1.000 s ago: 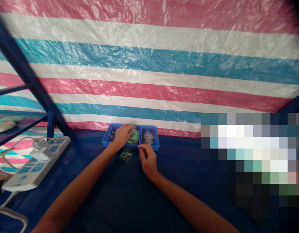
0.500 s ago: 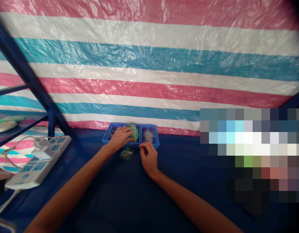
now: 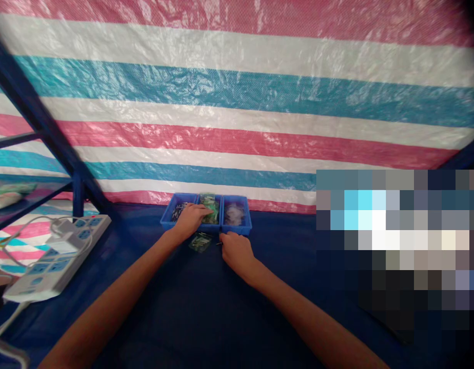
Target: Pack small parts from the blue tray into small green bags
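Two bare hands at a blue plastic divided tray (image 3: 179, 195).
The left hand (image 3: 190, 220) lies, fingers together, on a green plastic packet (image 3: 209, 207) in the middle compartment; the right hand (image 3: 237, 251) bunches its fingers at the tray's front rim, any grip unclear. A small clear bag (image 3: 200, 242) lies just in front, on dark blue cloth (image 3: 183, 318).

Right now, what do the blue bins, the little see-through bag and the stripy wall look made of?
The blue bins look like molded plastic, smooth with a soft shine. The little bag seems clear, glossy plastic, since green shows through. The stripy wall looks like plastic tarp, crinkled, shiny and finely woven.
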### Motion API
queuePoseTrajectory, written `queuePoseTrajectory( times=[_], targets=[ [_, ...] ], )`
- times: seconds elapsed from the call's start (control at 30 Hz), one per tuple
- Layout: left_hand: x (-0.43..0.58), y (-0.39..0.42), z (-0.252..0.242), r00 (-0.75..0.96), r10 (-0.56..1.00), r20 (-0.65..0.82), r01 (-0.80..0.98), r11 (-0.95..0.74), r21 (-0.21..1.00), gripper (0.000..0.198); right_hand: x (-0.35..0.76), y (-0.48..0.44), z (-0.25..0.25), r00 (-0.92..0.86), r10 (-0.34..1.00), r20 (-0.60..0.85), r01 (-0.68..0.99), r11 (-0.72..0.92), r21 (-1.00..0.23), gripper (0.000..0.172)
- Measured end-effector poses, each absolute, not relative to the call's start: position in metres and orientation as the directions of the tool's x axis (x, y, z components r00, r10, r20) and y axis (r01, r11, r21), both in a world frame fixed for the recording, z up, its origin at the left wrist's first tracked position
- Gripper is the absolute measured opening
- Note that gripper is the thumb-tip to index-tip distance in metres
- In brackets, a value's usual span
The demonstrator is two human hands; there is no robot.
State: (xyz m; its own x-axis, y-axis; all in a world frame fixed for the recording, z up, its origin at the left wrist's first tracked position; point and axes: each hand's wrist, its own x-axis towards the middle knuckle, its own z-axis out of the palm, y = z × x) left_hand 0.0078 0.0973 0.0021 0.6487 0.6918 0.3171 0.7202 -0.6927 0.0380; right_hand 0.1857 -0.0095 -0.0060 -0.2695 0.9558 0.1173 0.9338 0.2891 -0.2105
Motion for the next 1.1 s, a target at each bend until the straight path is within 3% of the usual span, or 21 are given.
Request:
queuePoseTrajectory(
  times=[0.33, 0.47, 0.6, 0.73, 0.93, 1.1],
  targets=[
    [0.009, 0.105, 0.000, 0.525, 0.756, 0.391, 0.776, -0.614, 0.146, 0.026, 0.182, -0.011, -0.003, -0.361, 0.932, 0.029, 0.916, 0.360, -0.177, 0.014],
    [0.012, 0.089, 0.008, 0.457, 0.701, 0.548, 0.760, -0.627, 0.168, 0.021, 0.180, -0.011, -0.005, -0.363, 0.929, 0.076, 0.905, 0.371, -0.207, 0.015],
    [0.010, 0.053, 0.014, 0.235, 0.621, 0.748, 0.704, -0.639, 0.309, 0.019, 0.176, -0.009, -0.011, -0.281, 0.935, 0.217, 0.862, 0.345, -0.372, 0.013],
    [0.004, 0.021, 0.003, 0.106, 0.608, 0.787, 0.638, -0.649, 0.415, 0.015, 0.173, -0.006, -0.025, -0.170, 0.922, 0.349, 0.682, 0.366, -0.634, 0.011],
    [-0.004, 0.015, -0.014, 0.231, 0.579, 0.782, 0.633, -0.700, 0.331, 0.017, 0.175, -0.003, -0.035, -0.055, 0.886, 0.460, 0.341, 0.450, -0.825, 0.014],
    [-0.007, 0.016, -0.014, 0.334, 0.583, 0.740, 0.621, -0.727, 0.293, 0.019, 0.177, -0.002, -0.037, 0.052, 0.891, 0.451, 0.237, 0.427, -0.872, 0.017]
  ],
)
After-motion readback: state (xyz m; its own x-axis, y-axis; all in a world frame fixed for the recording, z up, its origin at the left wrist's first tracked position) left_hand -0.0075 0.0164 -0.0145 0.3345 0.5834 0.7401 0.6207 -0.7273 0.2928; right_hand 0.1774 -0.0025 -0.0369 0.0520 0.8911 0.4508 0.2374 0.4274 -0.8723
